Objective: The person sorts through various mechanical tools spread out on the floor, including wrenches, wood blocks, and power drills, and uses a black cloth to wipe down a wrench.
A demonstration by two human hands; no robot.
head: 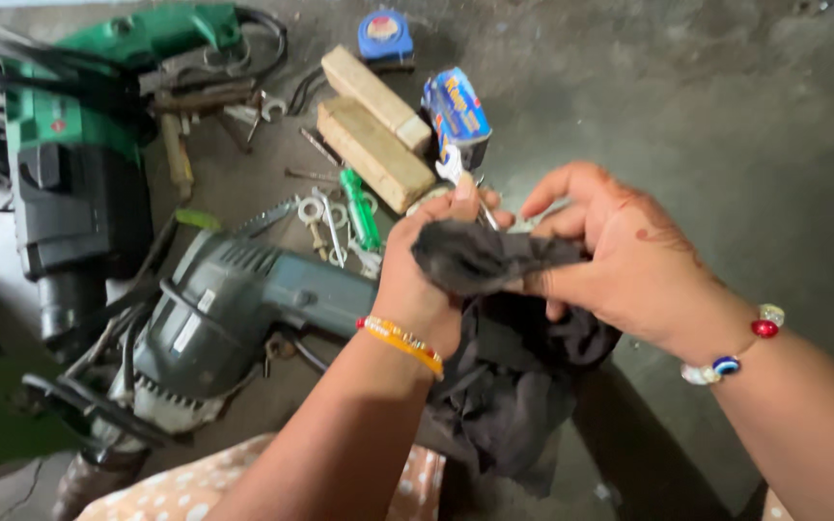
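My left hand grips a small wrench whose metal head sticks up past my thumb, with a dark grey rag wrapped around its shaft. My right hand pinches the same rag from the right, thumb and fingers folding the cloth over the tool. The rest of the rag hangs down below both hands. A yellow bangle is on my left wrist and a beaded bracelet on my right.
On the concrete floor lie a grey-green power tool, a green rotary drill with black cables, two wooden blocks, a blue tape measure, a blue box, a green-handled screwdriver and several keys and bits.
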